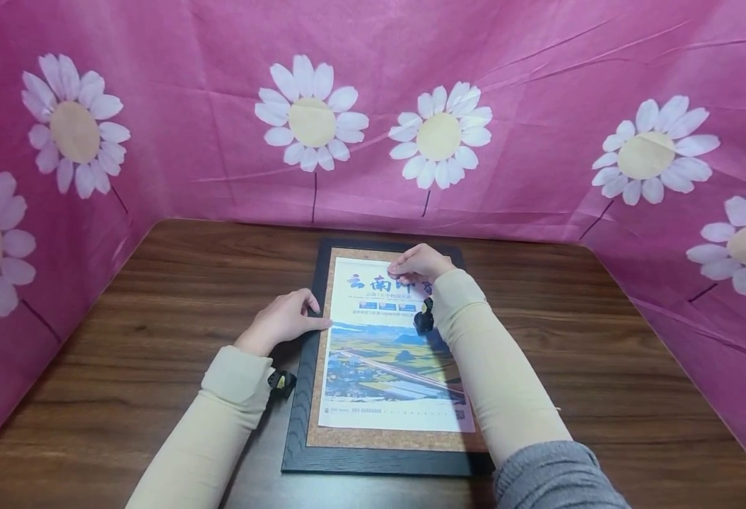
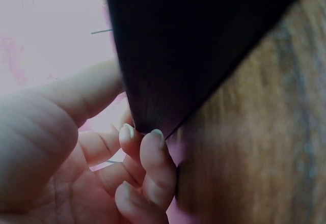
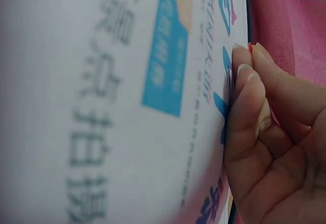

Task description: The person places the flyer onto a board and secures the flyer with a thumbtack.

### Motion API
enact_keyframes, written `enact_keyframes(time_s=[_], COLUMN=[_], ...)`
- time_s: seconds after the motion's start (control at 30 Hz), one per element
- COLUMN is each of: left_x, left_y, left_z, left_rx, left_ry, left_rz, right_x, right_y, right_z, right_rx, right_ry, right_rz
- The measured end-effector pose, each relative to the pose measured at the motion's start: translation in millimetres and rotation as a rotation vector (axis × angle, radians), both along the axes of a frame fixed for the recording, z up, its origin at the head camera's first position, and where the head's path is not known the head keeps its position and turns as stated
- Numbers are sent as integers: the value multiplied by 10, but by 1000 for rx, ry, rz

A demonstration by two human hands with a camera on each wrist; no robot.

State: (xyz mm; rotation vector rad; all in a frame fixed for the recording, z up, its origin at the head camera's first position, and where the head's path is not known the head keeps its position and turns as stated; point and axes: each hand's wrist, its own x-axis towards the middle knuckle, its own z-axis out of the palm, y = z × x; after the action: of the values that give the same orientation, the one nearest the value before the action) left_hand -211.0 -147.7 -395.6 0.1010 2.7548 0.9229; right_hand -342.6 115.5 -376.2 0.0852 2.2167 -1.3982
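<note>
A printed poster [image 1: 385, 360], with blue lettering above and a landscape picture below, lies on a cork board [image 1: 379, 460] in a dark frame. My left hand [image 1: 282, 318] holds the board's left edge. Its thumb reaches over the frame to the poster's side, and in the left wrist view the other fingers curl against the frame's rim. Near the poster's top, my right hand [image 1: 420, 264] pinches a small red push pin [image 3: 250, 47] between thumb and fingertips. Most of the pin is hidden by the fingers, so I cannot tell how deep it sits.
The board lies flat on a brown wood-grain table [image 1: 602, 367]. A pink cloth [image 1: 373, 42] printed with white daisies hangs behind the table and along both sides. Each wrist carries a small black camera.
</note>
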Motion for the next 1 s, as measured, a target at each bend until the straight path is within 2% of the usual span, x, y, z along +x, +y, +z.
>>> enact_keyframes(time_s=[0.2,0.43,0.57,0.8,1.0], left_x=[-5,2,-3,6,3], left_y=[13,4,4,6,8], left_z=[1,21,4,0,-3], left_rx=[-3,6,4,5,5], left_ry=[-1,-3,-4,-4,-7], left_rz=[3,8,11,9,11], right_x=[-56,-33,-22,-15,-39], right_y=[6,-39,-62,-75,-56], right_z=[-39,-37,-36,-43,-73], right_rx=[25,36,69,139,114], right_ry=[5,33,44,79,59], right_rz=[-4,-8,-23,9,-5])
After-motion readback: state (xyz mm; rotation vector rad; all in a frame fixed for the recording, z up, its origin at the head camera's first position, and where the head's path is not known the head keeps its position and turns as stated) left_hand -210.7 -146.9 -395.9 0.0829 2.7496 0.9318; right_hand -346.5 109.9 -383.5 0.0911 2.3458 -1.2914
